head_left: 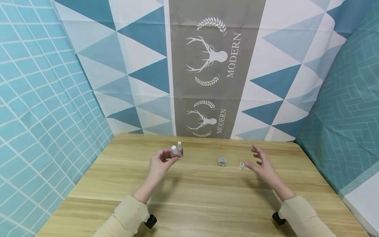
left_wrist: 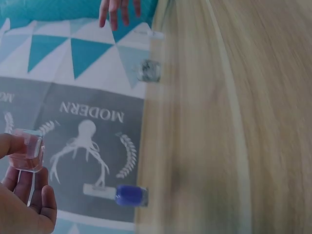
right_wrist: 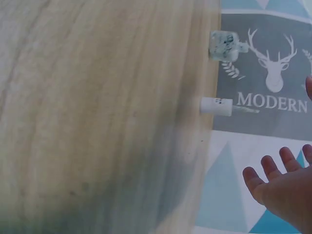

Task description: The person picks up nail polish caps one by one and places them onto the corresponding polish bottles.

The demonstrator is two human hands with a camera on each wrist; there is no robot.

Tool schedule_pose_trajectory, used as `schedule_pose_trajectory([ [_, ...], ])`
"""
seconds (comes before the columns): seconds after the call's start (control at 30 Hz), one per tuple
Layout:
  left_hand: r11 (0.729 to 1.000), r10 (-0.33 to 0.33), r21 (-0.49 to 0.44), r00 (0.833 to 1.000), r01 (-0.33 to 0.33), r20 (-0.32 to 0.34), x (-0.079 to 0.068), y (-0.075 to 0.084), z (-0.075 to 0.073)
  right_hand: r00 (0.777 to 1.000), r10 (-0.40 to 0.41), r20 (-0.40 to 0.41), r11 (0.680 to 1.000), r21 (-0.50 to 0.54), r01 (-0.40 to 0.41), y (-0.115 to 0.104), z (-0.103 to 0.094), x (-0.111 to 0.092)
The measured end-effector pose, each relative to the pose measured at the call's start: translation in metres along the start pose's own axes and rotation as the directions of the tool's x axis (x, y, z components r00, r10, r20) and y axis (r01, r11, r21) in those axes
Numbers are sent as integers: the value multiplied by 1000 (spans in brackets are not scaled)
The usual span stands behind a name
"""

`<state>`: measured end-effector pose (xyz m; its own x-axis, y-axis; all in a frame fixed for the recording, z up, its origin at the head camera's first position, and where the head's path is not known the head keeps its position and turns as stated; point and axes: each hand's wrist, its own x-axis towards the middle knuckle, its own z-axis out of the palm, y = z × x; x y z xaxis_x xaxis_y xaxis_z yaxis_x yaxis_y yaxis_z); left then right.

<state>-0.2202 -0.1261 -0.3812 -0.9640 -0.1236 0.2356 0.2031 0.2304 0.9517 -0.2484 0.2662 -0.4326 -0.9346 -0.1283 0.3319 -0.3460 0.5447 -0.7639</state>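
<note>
My left hand point(head_left: 157, 164) pinches a pink nail polish bottle point(head_left: 176, 154) with a white cap between thumb and fingers, above the table. Just behind it in the head view, a purple nail polish bottle point(left_wrist: 129, 195) stands upright with its white cap on. Farther right sits a small clear nail polish bottle point(right_wrist: 224, 46), uncapped, with dark specks in it. Beside that, a white brush cap point(right_wrist: 216, 106) stands on its top, its thin brush pointing up. My right hand point(head_left: 264, 168) is just right of the brush cap, fingers spread and holding nothing.
The wooden table point(head_left: 201, 204) ends at a patterned cloth backdrop point(head_left: 207, 82) with deer heads and triangles. Blue tiled cloth point(head_left: 38, 98) hangs on the left and a teal cloth point(head_left: 346, 115) on the right. A white surface point(head_left: 364, 197) shows at the lower right.
</note>
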Motion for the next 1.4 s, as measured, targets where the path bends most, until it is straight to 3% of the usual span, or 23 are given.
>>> schedule_pose_trajectory([
  [0.23,998,-8,59,998,11,-56,15,-35,-5,994,69,90,997,13,-70,13,5,-1],
  [0.43,992,-29,118,996,39,-82,26,-50,-8,978,147,150,989,-45,-142,24,7,0],
  [0.6,990,-74,113,993,84,-91,35,-59,-10,961,202,186,978,-88,-188,29,9,3],
  [0.93,983,-124,123,987,136,-98,49,-77,-14,945,222,241,972,-134,-194,33,10,9],
  [1.23,966,-211,136,974,221,-83,60,-88,-18,953,181,245,978,-147,-148,35,13,16],
  [1.4,955,-216,188,972,229,-87,62,-89,-19,952,182,246,977,-153,-148,36,14,20],
])
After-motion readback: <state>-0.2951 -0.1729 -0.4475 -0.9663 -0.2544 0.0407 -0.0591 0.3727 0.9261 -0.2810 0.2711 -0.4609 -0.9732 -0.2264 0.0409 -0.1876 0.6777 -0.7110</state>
